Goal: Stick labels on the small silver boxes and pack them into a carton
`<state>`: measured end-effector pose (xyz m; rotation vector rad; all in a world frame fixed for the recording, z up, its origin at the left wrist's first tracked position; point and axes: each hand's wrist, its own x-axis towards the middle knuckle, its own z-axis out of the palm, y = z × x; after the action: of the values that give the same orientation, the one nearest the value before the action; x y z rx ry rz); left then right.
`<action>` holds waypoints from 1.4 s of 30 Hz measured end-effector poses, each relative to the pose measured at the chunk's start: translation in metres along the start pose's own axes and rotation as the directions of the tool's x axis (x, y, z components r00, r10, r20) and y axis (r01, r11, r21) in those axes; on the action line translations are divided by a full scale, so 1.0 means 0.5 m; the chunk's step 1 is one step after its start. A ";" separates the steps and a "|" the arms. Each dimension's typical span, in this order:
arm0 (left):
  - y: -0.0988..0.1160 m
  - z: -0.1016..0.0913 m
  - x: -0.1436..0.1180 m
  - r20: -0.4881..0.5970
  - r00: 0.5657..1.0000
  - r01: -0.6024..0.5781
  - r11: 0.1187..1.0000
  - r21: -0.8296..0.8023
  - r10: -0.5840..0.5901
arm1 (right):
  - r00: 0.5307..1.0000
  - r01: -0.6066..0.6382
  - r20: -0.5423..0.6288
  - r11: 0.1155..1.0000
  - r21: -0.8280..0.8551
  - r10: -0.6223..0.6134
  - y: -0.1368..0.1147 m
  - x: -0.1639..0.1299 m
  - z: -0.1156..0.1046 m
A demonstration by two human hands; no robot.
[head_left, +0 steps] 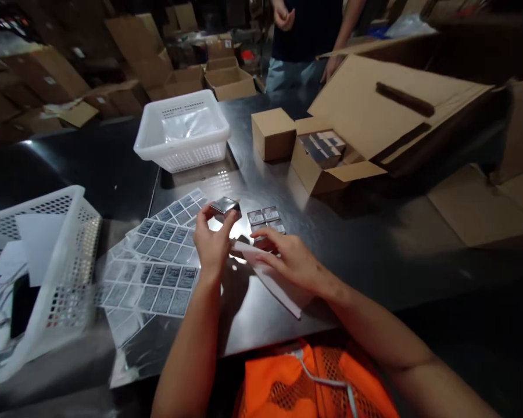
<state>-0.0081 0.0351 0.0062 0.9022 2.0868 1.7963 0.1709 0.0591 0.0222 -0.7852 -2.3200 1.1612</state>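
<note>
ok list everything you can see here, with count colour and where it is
small box: 1, shiny silver-grey, held up in the left hand
label sheets: several, grey labels on pale backing, fanned out on the table left of the hands
backing strip: 1, white, under the right hand
small packs: a few, grey and white, on the table beyond the right hand
baskets: 2, white, one at far centre, one at the left edge
carton: 1 large, brown, open, right of centre, small boxes inside
closed box: 1, brown, beside the carton
table: 1, dark metal
other person: 1, dark top, across the table
left hand: grips the small box
right hand: flat on the strip
</note>
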 end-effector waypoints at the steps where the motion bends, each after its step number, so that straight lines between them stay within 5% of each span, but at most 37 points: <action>1: -0.004 0.000 0.002 0.035 0.999 0.013 1.000 0.011 -0.014 | 1.000 -0.010 0.010 1.000 0.009 0.010 0.003 0.002 -0.007; 9: -0.022 0.006 0.003 0.024 0.999 -0.023 0.998 0.054 0.022 | 0.973 0.190 -0.031 0.868 -0.459 -0.229 -0.042 0.008 0.029; 19: -0.027 0.005 0.011 0.185 0.979 0.076 0.995 0.068 -0.088 | 0.944 0.274 -0.044 0.849 -0.452 -0.328 0.003 0.007 0.039; 23: -0.023 0.003 0.008 0.236 0.971 0.035 0.999 0.028 -0.041 | 0.848 0.454 -0.076 0.792 -0.409 -0.525 0.007 0.006 0.035; 26: -0.019 0.001 0.003 0.235 0.970 -0.066 0.998 0.016 0.060 | 0.767 0.587 -0.185 0.788 -0.187 -0.615 0.000 0.000 0.011; 29: -0.016 0.003 -0.001 0.215 0.973 -0.076 0.997 -0.029 0.080 | 0.807 0.553 -0.367 0.810 0.193 -0.463 -0.006 -0.010 -0.031; 33: -0.007 0.009 -0.012 0.337 0.936 -0.035 0.982 -0.187 0.098 | 0.824 0.377 -0.566 0.767 0.520 -0.022 0.002 -0.013 -0.091; 36: 0.004 0.012 -0.030 0.456 0.882 0.010 0.961 -0.275 0.121 | 0.848 0.242 -0.508 0.742 0.625 0.151 0.016 -0.013 -0.120; 42: 0.020 0.013 -0.057 0.624 0.769 0.073 0.950 -0.304 0.140 | 0.945 0.085 -0.274 0.677 0.732 0.177 0.027 -0.026 -0.135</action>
<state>0.0208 0.0239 0.0085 1.2419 1.3180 1.4727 0.2247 0.0960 0.0472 -0.6455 -1.3537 1.6748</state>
